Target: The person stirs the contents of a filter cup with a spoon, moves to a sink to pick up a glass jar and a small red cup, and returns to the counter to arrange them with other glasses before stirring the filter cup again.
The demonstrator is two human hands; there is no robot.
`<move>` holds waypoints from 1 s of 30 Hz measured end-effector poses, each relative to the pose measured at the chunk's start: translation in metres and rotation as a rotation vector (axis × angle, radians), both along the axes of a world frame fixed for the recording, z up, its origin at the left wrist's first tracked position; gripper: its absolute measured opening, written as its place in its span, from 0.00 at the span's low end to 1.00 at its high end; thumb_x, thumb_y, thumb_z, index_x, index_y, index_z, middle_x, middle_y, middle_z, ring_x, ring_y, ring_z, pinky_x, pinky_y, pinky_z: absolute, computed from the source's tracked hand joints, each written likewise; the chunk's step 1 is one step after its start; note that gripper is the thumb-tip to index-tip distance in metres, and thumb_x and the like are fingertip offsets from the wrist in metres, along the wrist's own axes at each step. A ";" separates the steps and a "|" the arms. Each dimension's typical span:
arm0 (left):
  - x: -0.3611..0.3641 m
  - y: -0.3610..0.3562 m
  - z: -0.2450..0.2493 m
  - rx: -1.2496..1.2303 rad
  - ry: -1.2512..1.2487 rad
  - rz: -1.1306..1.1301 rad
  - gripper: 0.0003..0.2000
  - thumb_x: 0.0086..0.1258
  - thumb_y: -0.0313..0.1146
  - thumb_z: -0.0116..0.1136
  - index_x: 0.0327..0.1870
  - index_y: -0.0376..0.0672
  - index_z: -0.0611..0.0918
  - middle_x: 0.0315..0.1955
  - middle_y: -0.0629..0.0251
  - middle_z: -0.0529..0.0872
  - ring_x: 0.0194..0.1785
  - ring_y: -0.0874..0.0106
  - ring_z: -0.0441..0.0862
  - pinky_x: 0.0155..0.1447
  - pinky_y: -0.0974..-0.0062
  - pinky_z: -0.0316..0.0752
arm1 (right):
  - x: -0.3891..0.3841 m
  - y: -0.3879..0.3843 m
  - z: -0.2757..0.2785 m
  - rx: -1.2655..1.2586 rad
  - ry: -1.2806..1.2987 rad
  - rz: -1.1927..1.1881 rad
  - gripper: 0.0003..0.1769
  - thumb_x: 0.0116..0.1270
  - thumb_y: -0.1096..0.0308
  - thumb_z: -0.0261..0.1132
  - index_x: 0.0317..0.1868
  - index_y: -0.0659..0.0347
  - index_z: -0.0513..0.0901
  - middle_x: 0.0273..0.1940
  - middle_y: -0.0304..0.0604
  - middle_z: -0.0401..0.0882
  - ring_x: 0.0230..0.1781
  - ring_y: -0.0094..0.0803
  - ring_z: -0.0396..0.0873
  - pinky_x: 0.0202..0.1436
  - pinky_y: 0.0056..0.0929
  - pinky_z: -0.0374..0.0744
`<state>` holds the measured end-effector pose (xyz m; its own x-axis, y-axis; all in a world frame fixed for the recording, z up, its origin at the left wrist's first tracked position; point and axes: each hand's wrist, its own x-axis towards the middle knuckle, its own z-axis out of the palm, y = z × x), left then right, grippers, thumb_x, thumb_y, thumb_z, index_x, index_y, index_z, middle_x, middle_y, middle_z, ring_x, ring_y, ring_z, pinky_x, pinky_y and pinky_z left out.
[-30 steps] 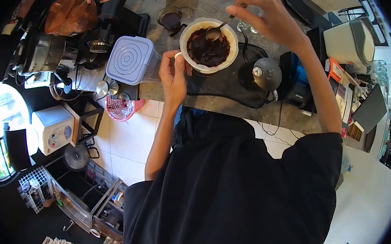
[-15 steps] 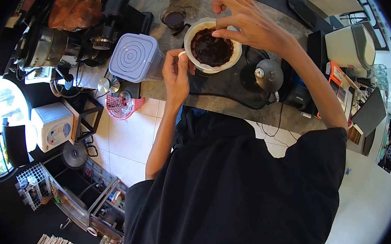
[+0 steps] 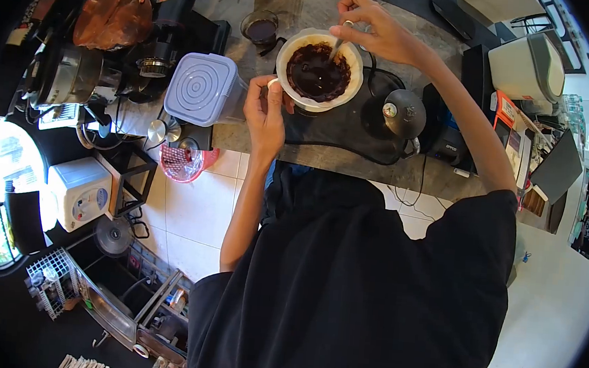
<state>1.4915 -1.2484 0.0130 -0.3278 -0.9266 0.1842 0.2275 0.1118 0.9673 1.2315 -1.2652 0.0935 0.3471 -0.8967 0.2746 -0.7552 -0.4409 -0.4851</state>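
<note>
A white coffee dripper [image 3: 282, 79] lined with a paper filter holds wet, dark coffee grounds [image 3: 314, 71]. My left hand [image 3: 265, 112] grips the dripper's handle at its left side. Pinched in the fingers of my right hand [image 3: 376, 31] is a spoon [image 3: 336, 49], tilted, its lower end in the grounds near the dripper's far right side. What the dripper rests on is mostly hidden beneath it. Just behind and left of it stands a small glass [image 3: 260, 28] with dark liquid.
A lidded plastic container [image 3: 202, 88] stands left of my left hand. On the right are a dark gooseneck kettle [image 3: 405, 114] with a dial and a white bin-like box [image 3: 525, 69]. Coffee grinders [image 3: 176, 22] crowd the left. A pink basket [image 3: 189, 162] sits below the counter edge.
My right hand has moved slightly right and up, bringing the spoon toward the dripper's far right side; more of its shaft shows. My left hand stays at the handle.
</note>
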 end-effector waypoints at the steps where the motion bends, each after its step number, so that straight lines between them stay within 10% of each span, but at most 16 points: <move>1: 0.000 0.000 0.000 0.004 0.015 -0.004 0.08 0.79 0.34 0.48 0.45 0.38 0.74 0.26 0.69 0.77 0.28 0.81 0.72 0.34 0.83 0.68 | -0.003 0.000 -0.004 0.072 -0.094 -0.024 0.20 0.71 0.54 0.62 0.34 0.67 0.81 0.41 0.38 0.65 0.42 0.28 0.66 0.49 0.31 0.67; 12: 0.000 0.001 -0.001 0.010 -0.009 0.036 0.08 0.78 0.35 0.50 0.44 0.39 0.75 0.27 0.72 0.75 0.29 0.84 0.69 0.33 0.84 0.65 | -0.032 0.004 -0.019 0.260 -0.522 -0.064 0.20 0.74 0.53 0.59 0.40 0.66 0.80 0.42 0.31 0.66 0.40 0.21 0.71 0.47 0.23 0.72; 18: 0.001 0.000 0.000 0.000 -0.026 0.047 0.08 0.78 0.35 0.50 0.43 0.39 0.76 0.28 0.73 0.75 0.30 0.84 0.69 0.34 0.84 0.65 | 0.001 0.022 0.045 0.060 -0.444 -0.172 0.14 0.69 0.59 0.63 0.32 0.61 0.82 0.37 0.45 0.70 0.40 0.37 0.71 0.51 0.36 0.64; 20: 0.001 -0.001 -0.002 -0.001 -0.045 0.039 0.08 0.78 0.35 0.50 0.43 0.39 0.76 0.28 0.73 0.75 0.30 0.84 0.69 0.35 0.84 0.66 | 0.014 0.029 0.061 -0.170 0.082 -0.139 0.14 0.68 0.61 0.64 0.30 0.64 0.80 0.30 0.44 0.70 0.33 0.36 0.71 0.46 0.34 0.64; 30: 0.000 -0.001 0.000 -0.036 -0.040 0.056 0.10 0.77 0.36 0.51 0.43 0.37 0.76 0.28 0.70 0.78 0.32 0.81 0.73 0.39 0.82 0.69 | 0.061 0.052 0.037 -0.323 0.412 -0.323 0.16 0.70 0.56 0.62 0.32 0.62 0.82 0.25 0.35 0.73 0.34 0.29 0.73 0.47 0.32 0.69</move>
